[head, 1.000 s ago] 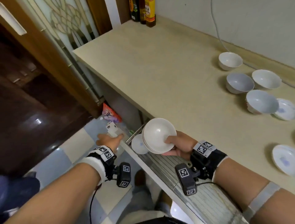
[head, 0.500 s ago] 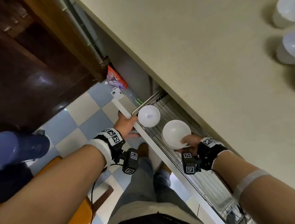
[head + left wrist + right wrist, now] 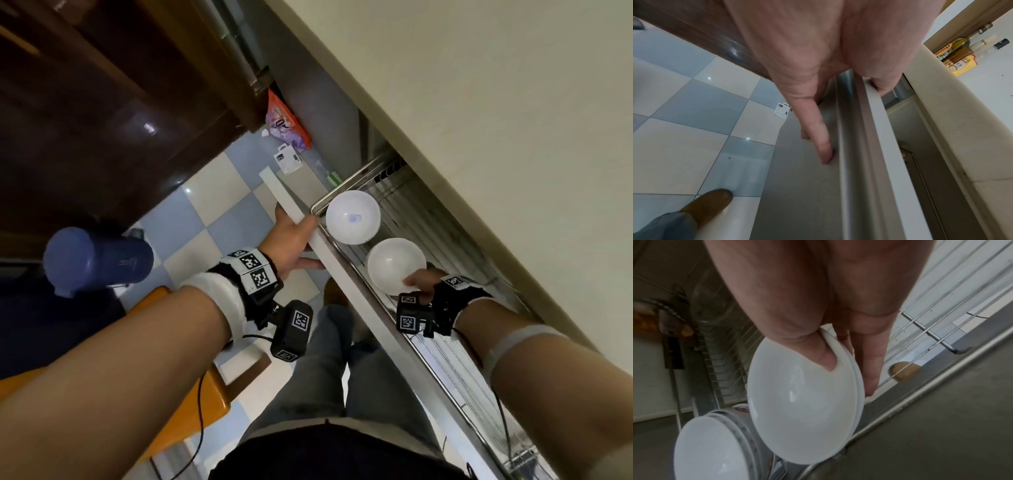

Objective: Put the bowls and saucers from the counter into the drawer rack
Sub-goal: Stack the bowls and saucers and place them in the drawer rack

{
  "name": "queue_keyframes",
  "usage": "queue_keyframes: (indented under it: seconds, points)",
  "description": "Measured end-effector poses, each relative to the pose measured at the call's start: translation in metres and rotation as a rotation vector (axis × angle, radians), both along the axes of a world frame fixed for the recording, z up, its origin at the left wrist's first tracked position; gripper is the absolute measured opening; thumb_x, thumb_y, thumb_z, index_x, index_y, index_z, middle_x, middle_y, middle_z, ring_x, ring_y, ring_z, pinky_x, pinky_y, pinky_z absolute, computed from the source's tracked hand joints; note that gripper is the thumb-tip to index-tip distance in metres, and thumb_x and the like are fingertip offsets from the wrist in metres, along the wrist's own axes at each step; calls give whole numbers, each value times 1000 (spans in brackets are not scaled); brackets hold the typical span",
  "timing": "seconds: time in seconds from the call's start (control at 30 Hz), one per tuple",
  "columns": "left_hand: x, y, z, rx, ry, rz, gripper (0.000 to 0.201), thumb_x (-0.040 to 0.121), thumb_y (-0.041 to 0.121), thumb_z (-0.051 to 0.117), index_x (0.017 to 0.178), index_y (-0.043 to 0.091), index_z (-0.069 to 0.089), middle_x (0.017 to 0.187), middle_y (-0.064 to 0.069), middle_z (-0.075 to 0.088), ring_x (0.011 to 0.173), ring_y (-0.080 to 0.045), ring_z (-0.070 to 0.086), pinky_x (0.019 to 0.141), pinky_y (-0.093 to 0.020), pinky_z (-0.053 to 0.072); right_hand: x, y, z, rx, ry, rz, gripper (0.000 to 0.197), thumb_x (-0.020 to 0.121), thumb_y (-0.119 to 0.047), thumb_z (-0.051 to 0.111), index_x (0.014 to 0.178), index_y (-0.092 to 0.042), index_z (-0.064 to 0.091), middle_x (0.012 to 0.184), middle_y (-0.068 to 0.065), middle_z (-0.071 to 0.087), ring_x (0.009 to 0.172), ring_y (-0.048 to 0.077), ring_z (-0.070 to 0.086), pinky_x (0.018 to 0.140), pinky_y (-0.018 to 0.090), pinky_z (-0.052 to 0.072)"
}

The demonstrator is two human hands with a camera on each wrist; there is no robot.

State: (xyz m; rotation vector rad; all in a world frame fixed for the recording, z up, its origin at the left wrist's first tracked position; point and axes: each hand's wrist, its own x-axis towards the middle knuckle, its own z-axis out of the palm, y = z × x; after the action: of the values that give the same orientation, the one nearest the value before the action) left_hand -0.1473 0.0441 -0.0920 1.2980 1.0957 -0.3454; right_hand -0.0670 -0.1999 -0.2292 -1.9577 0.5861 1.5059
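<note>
My right hand point(image 3: 419, 286) holds a white bowl point(image 3: 395, 263) low over the wire drawer rack point(image 3: 445, 353). In the right wrist view the thumb point(image 3: 818, 353) lies inside the bowl point(image 3: 803, 410), fingers point(image 3: 869, 369) sit behind it, and a second rim shows behind the first. Another white bowl point(image 3: 352, 217) stands in the rack just beyond, at its far end, also seen as the bowl point(image 3: 709, 451) at lower left. My left hand point(image 3: 296, 236) pinches the top edge of the white drawer front point(image 3: 322, 253), thumb point(image 3: 879, 86) over the edge, fingers point(image 3: 822, 142) on the face.
The beige counter point(image 3: 496, 120) overhangs the drawer on the right. Bottles point(image 3: 957, 55) stand at its far end. A blue flask point(image 3: 96, 260) and an orange seat point(image 3: 191, 397) are at my left; a snack packet point(image 3: 287, 126) lies on the tiled floor. My legs point(image 3: 329, 370) stand by the drawer.
My head has tipped down, so the counter bowls left view. The right hand has lowered its bowl down into the drawer beside the bowl there. The left hand stayed on the drawer front.
</note>
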Motion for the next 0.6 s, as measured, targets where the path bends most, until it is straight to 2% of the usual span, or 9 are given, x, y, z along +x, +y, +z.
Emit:
queue_keyframes:
  seconds: [0.1, 0.2, 0.27, 0.3, 0.33, 0.4, 0.47, 0.53, 0.6]
  points:
    - [0, -1, 1, 16, -5, -3, 59, 92, 29, 58, 143, 35, 30, 125, -12, 63, 103, -30, 69, 68, -47, 62, -1, -3, -19, 11, -25, 116, 60, 80, -19, 66, 135, -7, 47, 122, 22, 63, 95, 39, 66, 85, 47, 55]
    - [0, -2, 1, 24, -14, 6, 60, 91, 28, 58, 143, 36, 30, 126, -13, 62, 105, -31, 68, 69, -50, 62, -2, -6, -26, 38, -13, 25, 53, 84, -15, 61, 134, -7, 47, 108, 27, 68, 79, 38, 69, 75, 47, 58]
    - [1, -3, 2, 20, -10, 16, 58, 90, 27, 58, 141, 36, 32, 126, -14, 62, 104, -31, 68, 69, -50, 62, -3, -3, -13, 40, -13, -47, 44, 87, -15, 58, 128, -5, 49, 90, 26, 68, 83, 43, 70, 84, 54, 56]
    - [1, -4, 3, 16, -4, 20, 58, 89, 28, 57, 141, 36, 33, 126, -15, 62, 104, -31, 68, 69, -49, 62, -2, -3, -5, 48, -2, -67, 39, 89, -15, 57, 126, -4, 50, 85, 23, 66, 81, 42, 68, 82, 51, 56]
    - [2, -5, 4, 11, 6, 21, 58, 88, 29, 58, 140, 37, 33, 126, -15, 62, 104, -31, 68, 69, -50, 62, -2, -3, 1, 54, 16, -97, 37, 92, -14, 56, 126, -3, 50, 86, 20, 64, 79, 38, 65, 74, 44, 55]
    - [4, -6, 9, -8, 31, 22, 59, 87, 30, 59, 139, 40, 33, 126, -14, 62, 106, -33, 67, 69, -51, 62, -2, -4, 14, 65, 42, -156, 40, 92, -12, 55, 130, 0, 50, 106, 20, 64, 86, 35, 63, 65, 37, 51]
    - [5, -7, 17, -14, 57, 7, 59, 86, 33, 60, 138, 42, 33, 126, -12, 62, 106, -34, 67, 68, -52, 62, -1, -6, 27, 41, 27, -185, 42, 89, -13, 57, 128, 1, 54, 124, 20, 62, 104, 36, 62, 81, 42, 55]
    - [4, -7, 25, 16, 89, -26, 60, 84, 39, 64, 137, 40, 35, 128, -9, 62, 104, -34, 69, 69, -54, 62, 3, -7, 47, 4, -44, -143, 38, 87, -17, 60, 120, 1, 60, 128, 21, 62, 116, 38, 60, 99, 48, 50]
    - [1, -6, 36, 54, 130, -92, 63, 84, 50, 67, 136, 33, 37, 128, -10, 61, 106, -33, 68, 73, -53, 62, 8, -3, 83, 5, -108, -106, 41, 88, -18, 61, 125, 1, 60, 133, 20, 59, 122, 38, 56, 99, 39, 48]
